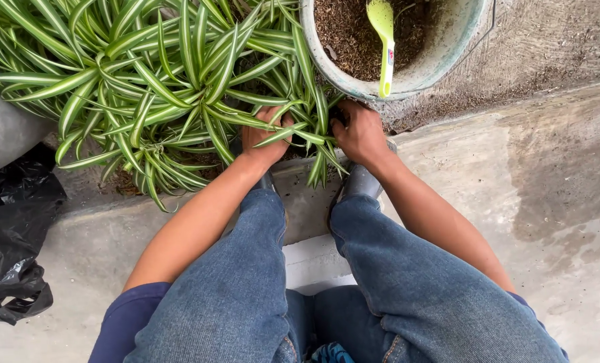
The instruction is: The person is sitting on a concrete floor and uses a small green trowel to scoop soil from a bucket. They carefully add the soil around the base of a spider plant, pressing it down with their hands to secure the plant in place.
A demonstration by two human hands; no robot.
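On the far left I am seeing a crumpled black plastic bag (11, 249) lying on the concrete floor (569, 222), its left side cut off by the frame edge, with open floor running between it and my left knee. Above it the striped green-and-white plant (145, 87) is spreading wide, its leaves running out of the frame at the top and left. My left hand (265, 138) is pushing into the leaves at the plant's right edge, fingers curled in around a clump near the base; leaves are crossing over the knuckles, so I cannot tell exactly what it is gripping. Just beside it, my right hand (360, 131) is reaching into the same clump, fingertips hidden in shadow under the foliage, so its grip is unclear too. Right above it, a grey bucket (441, 60) of brown soil is standing, cut off at the top, a yellow-green scoop (383, 33) resting inside. To the right, bare damp concrete is lying open.
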